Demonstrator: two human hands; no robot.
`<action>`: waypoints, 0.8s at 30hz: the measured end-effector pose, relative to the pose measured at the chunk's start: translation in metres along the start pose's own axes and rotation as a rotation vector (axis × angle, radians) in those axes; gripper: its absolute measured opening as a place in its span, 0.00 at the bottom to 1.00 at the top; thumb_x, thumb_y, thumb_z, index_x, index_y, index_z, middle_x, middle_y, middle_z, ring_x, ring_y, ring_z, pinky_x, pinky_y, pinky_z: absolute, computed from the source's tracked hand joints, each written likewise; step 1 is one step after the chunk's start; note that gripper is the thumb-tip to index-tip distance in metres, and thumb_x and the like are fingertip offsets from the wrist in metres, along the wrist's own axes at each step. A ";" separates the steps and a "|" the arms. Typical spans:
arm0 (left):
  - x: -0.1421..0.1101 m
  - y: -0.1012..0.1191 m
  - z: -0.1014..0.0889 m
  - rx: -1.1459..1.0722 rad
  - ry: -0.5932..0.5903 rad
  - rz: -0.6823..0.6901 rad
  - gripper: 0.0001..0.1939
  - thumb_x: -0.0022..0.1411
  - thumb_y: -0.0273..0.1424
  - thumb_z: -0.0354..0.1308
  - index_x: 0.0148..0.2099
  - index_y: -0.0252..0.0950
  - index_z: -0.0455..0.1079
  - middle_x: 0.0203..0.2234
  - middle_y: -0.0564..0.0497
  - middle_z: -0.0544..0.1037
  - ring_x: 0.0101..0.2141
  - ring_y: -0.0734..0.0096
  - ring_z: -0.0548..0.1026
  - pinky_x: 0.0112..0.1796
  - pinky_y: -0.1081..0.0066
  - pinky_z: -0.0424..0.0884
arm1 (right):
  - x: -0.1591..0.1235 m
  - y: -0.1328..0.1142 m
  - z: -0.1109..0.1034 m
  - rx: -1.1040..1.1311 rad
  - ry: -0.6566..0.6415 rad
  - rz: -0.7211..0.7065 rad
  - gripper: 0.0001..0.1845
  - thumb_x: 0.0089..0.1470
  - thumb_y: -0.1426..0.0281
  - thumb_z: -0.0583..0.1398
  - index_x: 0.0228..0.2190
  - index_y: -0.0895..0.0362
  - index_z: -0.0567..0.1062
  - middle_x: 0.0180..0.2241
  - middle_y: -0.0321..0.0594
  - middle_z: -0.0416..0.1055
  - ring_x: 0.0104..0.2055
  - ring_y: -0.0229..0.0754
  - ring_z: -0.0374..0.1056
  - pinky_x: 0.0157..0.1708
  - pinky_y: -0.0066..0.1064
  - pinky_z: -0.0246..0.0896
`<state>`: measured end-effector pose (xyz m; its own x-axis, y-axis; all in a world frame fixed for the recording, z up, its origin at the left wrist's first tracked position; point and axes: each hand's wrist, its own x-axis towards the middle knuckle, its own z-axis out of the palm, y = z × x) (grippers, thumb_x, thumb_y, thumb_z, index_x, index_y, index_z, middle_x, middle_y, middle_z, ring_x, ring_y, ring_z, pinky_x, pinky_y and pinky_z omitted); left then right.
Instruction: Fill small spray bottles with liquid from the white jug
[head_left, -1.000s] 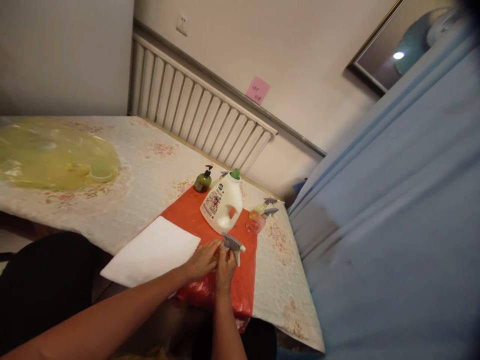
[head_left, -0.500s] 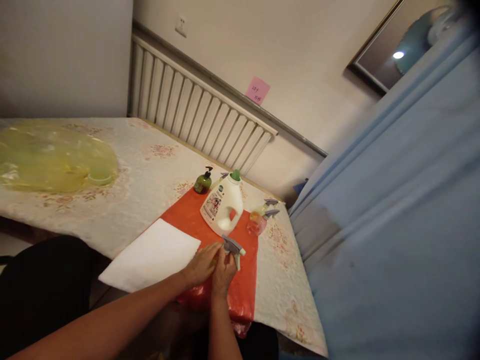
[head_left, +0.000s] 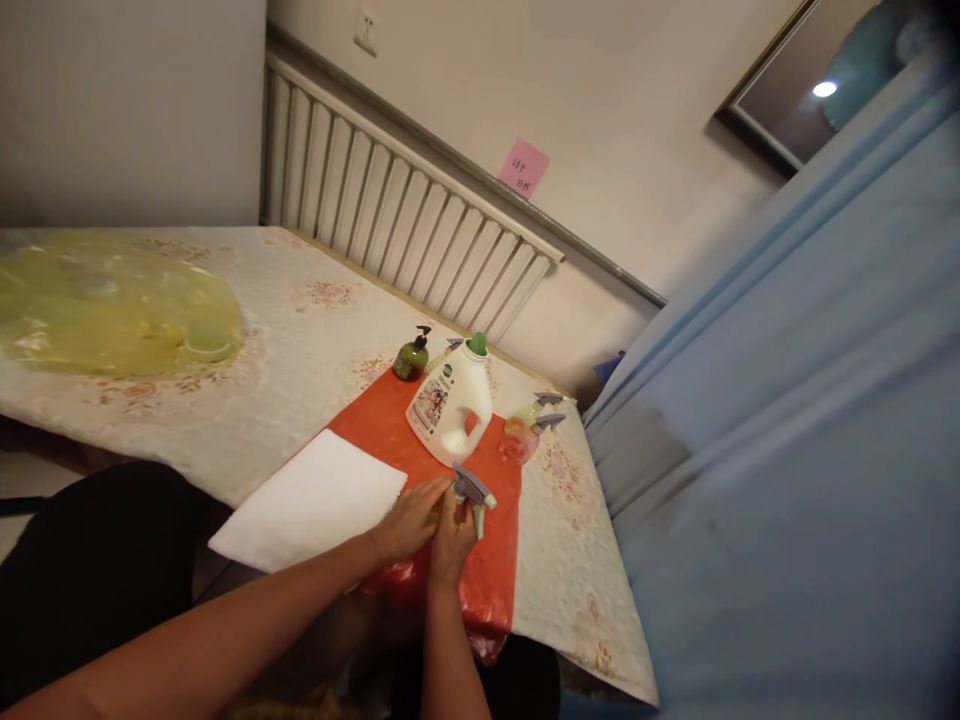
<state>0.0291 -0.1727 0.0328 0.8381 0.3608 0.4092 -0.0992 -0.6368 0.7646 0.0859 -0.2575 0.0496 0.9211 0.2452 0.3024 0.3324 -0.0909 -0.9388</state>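
Note:
Both hands are wrapped round a spray bottle (head_left: 471, 486) with a grey trigger head, held over a red plastic sheet (head_left: 491, 570). My left hand (head_left: 411, 518) closes on the bottle's left side. Just under the trigger head, my right hand (head_left: 453, 540) has its fingers round the neck. Most of the bottle's body is hidden by the hands; a yellowish bit shows between them. Behind it stands a large white detergent jug (head_left: 448, 405) with a green cap. A folded white cloth (head_left: 315, 500) lies left of the hands, partly on the sheet.
A green pump bottle (head_left: 411, 358) stands at the sheet's far left corner. Pink and yellow spray bottles (head_left: 517, 440) stand to the right. A yellow plastic bag (head_left: 112, 310) covers the table's left end. A blue curtain (head_left: 787, 450) hangs along the right, and a radiator (head_left: 390, 200) is behind.
The camera view has shifted slightly, so everything sits a little differently in the picture. Both hands keep nearly the same hold on the spray bottle.

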 end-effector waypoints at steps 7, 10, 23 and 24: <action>0.000 -0.004 0.003 0.018 0.002 -0.006 0.32 0.55 0.24 0.54 0.63 0.39 0.58 0.59 0.43 0.68 0.58 0.54 0.66 0.59 0.53 0.62 | 0.002 0.005 -0.007 -0.039 -0.058 -0.028 0.26 0.55 0.51 0.58 0.43 0.60 0.78 0.43 0.50 0.76 0.47 0.51 0.69 0.50 0.40 0.61; -0.002 -0.005 0.005 0.029 0.020 0.007 0.30 0.58 0.26 0.54 0.63 0.38 0.58 0.59 0.42 0.68 0.58 0.54 0.66 0.59 0.52 0.62 | 0.001 0.005 -0.005 -0.047 -0.048 -0.050 0.27 0.55 0.51 0.57 0.42 0.61 0.78 0.42 0.51 0.76 0.46 0.51 0.70 0.50 0.40 0.61; -0.004 -0.003 0.009 0.058 0.060 -0.009 0.28 0.60 0.26 0.53 0.63 0.36 0.59 0.59 0.41 0.69 0.59 0.54 0.66 0.59 0.51 0.62 | -0.003 0.002 0.000 -0.123 0.010 -0.055 0.29 0.56 0.50 0.56 0.42 0.64 0.78 0.43 0.55 0.76 0.47 0.53 0.70 0.49 0.39 0.61; -0.004 -0.003 0.009 0.057 0.061 -0.010 0.28 0.60 0.27 0.53 0.63 0.36 0.59 0.59 0.41 0.69 0.59 0.54 0.66 0.59 0.52 0.62 | -0.003 0.003 0.001 -0.123 0.011 -0.053 0.29 0.56 0.50 0.56 0.42 0.64 0.78 0.44 0.56 0.76 0.47 0.53 0.70 0.49 0.39 0.61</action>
<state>0.0307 -0.1782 0.0250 0.8046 0.4069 0.4325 -0.0591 -0.6698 0.7401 0.0838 -0.2578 0.0461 0.9036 0.2425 0.3531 0.4021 -0.1961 -0.8943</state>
